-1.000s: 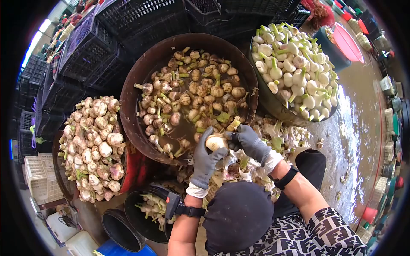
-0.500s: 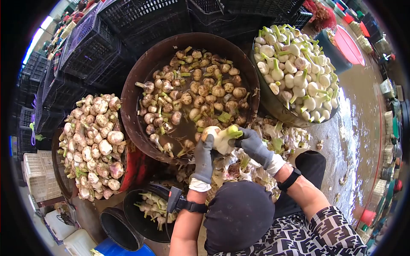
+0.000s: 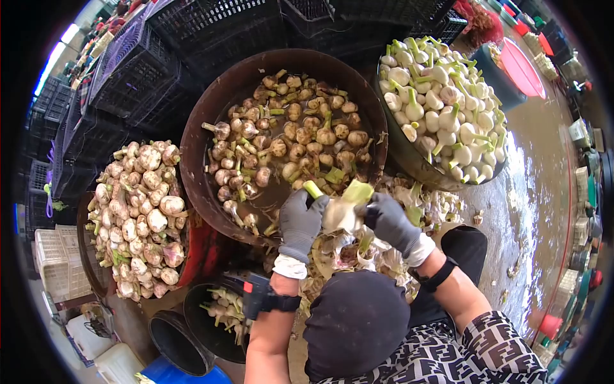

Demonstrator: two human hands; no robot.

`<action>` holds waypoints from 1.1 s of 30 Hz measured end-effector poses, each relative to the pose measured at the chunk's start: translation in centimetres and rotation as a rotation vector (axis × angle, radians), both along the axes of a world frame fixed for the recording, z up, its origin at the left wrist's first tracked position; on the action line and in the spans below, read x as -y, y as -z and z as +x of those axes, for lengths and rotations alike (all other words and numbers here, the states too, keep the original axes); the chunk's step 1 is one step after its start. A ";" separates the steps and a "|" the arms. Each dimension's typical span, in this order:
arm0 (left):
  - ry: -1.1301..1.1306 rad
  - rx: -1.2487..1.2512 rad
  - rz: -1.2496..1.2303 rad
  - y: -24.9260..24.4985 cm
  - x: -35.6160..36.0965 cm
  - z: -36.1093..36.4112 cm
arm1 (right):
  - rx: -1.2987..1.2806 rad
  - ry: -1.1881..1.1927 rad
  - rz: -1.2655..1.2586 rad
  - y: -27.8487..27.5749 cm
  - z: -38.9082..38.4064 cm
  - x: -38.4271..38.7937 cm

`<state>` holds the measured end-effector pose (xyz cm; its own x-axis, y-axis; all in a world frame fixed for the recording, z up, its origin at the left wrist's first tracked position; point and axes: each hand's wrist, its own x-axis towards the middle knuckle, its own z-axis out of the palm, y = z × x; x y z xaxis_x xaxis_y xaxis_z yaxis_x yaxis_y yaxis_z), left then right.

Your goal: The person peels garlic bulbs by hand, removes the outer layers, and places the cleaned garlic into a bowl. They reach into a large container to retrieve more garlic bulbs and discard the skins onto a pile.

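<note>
A pale garlic bulb (image 3: 338, 216) is held between two grey-gloved hands, just over the near rim of a large round rust-brown metal basin (image 3: 192, 160). The left hand (image 3: 299, 221) is closed around the bulb's left side, and the cut green stalk (image 3: 312, 189) is seen sticking up above its fingers. The right hand (image 3: 389, 221) is closed on the bulb's right side. A pale green strip of skin (image 3: 357, 191) is pinched at its fingertips and stands up from the bulb.

The basin is filled with muddy brown water, in which many dirty brown garlic bulbs (image 3: 288, 141) are soaked. A heap of loose pale garlic skins (image 3: 358, 256) is seen directly beneath the hands, at the basin's near edge. To the left of the basin, a mound of unpeeled purple-white garlic (image 3: 137, 217) is piled in a round tub. To the right, at the far side, a dark bowl (image 3: 400, 153) is heaped with clean white peeled garlic (image 3: 441, 102).

A black plastic bucket (image 3: 189, 320) holding a few stalked bulbs is set below the left forearm. Black plastic lattice crates (image 3: 192, 38) are stacked behind the basin. The wet grey concrete floor (image 3: 537, 192) is seen along the right side.
</note>
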<state>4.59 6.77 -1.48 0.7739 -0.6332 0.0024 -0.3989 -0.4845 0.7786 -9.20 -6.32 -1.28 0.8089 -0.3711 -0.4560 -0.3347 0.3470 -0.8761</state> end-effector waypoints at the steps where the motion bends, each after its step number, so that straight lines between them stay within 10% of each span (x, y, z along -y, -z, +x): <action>1: -0.026 -0.159 -0.013 0.0 0.0 0.0 | 0.082 -0.009 -0.243 0.1 -0.5 0.5; 4: 0.015 -0.364 -0.230 -0.4 0.0 -0.3 | 0.228 -0.142 -1.002 -0.5 -2.1 2.2; 11: 0.228 -0.722 -0.576 -2.8 -1.4 0.7 | 0.156 -0.010 -0.667 3.0 -6.7 4.5; 13: 0.170 -0.733 -0.708 -3.0 -2.2 0.9 | -0.130 0.122 -0.913 -0.2 -7.8 5.4; 15: 0.108 -0.834 -0.668 -2.0 -3.1 1.3 | -0.148 0.299 0.319 3.4 -9.8 7.5; 17: 0.144 -0.557 -0.501 -2.4 -2.7 0.7 | -0.948 -0.718 -1.106 -0.1 -6.9 5.4; 19: 0.159 -0.597 -0.538 -1.5 -2.1 -0.1 | -0.533 -0.288 -1.009 -1.1 -5.8 4.0; 23: 0.143 -0.604 -0.444 -1.4 -0.7 -1.7 | -0.182 -0.145 -1.072 -3.0 -1.1 0.3; 25: 0.310 -0.116 -0.306 -2.2 -0.1 -2.2 | -0.160 -0.134 -1.158 -2.6 0.0 -0.3; 33: 0.395 -0.530 -0.531 -1.7 -0.8 -1.8 | -0.301 -0.159 -1.224 -0.7 -1.9 2.2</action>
<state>2.78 7.53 0.24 0.4791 -0.8745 0.0755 0.0195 0.0966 0.9951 -11.06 -8.50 -0.54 0.8075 -0.5870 -0.0579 -0.5388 -0.6942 -0.4772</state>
